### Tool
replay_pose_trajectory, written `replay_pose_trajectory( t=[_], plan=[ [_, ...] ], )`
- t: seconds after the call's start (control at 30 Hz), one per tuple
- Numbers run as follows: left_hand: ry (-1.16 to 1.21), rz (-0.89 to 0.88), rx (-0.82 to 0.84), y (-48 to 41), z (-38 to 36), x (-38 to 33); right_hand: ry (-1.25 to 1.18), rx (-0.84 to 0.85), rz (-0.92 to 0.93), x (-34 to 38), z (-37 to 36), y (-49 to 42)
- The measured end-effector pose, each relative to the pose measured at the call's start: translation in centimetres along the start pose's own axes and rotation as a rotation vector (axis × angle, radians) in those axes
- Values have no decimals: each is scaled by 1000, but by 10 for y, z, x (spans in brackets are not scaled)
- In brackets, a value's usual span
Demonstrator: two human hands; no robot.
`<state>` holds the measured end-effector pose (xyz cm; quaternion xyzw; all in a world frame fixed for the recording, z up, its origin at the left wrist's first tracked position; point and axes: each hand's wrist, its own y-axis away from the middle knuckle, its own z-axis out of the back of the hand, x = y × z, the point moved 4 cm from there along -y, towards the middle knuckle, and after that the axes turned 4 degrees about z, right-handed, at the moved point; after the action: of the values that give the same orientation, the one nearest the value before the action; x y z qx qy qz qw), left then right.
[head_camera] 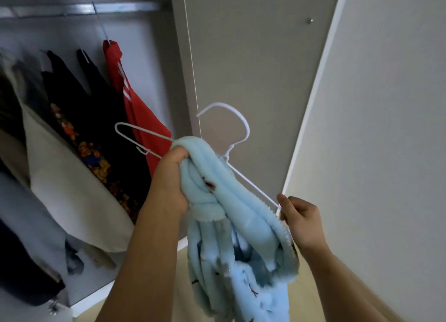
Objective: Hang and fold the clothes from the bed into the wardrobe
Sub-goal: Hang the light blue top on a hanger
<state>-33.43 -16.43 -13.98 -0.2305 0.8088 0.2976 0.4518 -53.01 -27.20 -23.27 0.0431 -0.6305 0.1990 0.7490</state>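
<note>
A light blue fleece garment with small dark prints is bunched over a white wire hanger in front of the open wardrobe. My left hand grips the bunched blue fabric near the hanger's middle. My right hand pinches the hanger's right end and the garment's edge there. The hanger's hook points up, and its left arm sticks out bare towards the wardrobe. Most of the garment hangs down between my forearms.
Inside the wardrobe a metal rail carries a red garment with white stripes, dark garments and a cream one. The wardrobe's side panel stands straight ahead, a white wall to the right.
</note>
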Motion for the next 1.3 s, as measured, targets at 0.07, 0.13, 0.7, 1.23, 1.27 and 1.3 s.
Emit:
replay_pose_trajectory(
  t=[0.07,0.13,0.7,1.23,1.27,1.3],
  plan=[
    [-133,2,-30,1,-7,4,-15,95,-17,8,-5,3],
    [-266,-61,-70,3,-11,8,-86,200,22,27,-13,6],
    [-568,-25,-498,-27,85,5,18,-95,8,44,-34,-16],
    [-831,-391,-651,-1,157,-57,79,-159,4,50,-80,-29],
    [-844,-402,-643,0,160,-60,110,-151,11,50,-82,-28],
    [-857,-412,-623,2,163,-61,142,-139,22,50,-84,-27]
  ],
)
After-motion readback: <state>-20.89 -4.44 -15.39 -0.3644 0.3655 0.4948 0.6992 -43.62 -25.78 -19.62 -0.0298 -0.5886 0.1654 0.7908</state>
